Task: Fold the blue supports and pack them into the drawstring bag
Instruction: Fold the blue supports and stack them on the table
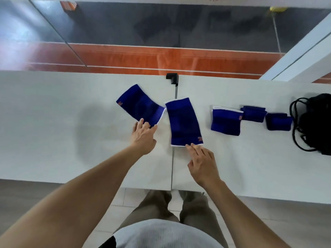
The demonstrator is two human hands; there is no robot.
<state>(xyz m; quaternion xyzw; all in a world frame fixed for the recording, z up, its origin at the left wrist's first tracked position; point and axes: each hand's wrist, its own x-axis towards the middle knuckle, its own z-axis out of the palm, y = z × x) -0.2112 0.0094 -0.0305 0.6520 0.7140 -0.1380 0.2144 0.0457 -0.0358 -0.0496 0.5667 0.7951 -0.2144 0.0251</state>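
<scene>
Two long blue supports lie flat on the white table (pixel 53 122). The left support (pixel 140 104) is tilted, and my left hand (pixel 143 136) touches its near corner with fingers spread. The middle support (pixel 184 121) lies almost straight, and my right hand (pixel 203 163) rests its fingertips on its near white edge. Further right lie a shorter folded support (pixel 226 120) and two small folded ones (pixel 253 113) (pixel 278 121). The black drawstring bag (pixel 315 122) sits at the table's right end, its cords looped beside it.
A seam (pixel 173 158) runs between the two tabletops under the middle support, with a black clamp (pixel 172 78) at the far edge. Beyond the table is an orange and grey floor. My legs stand at the near edge.
</scene>
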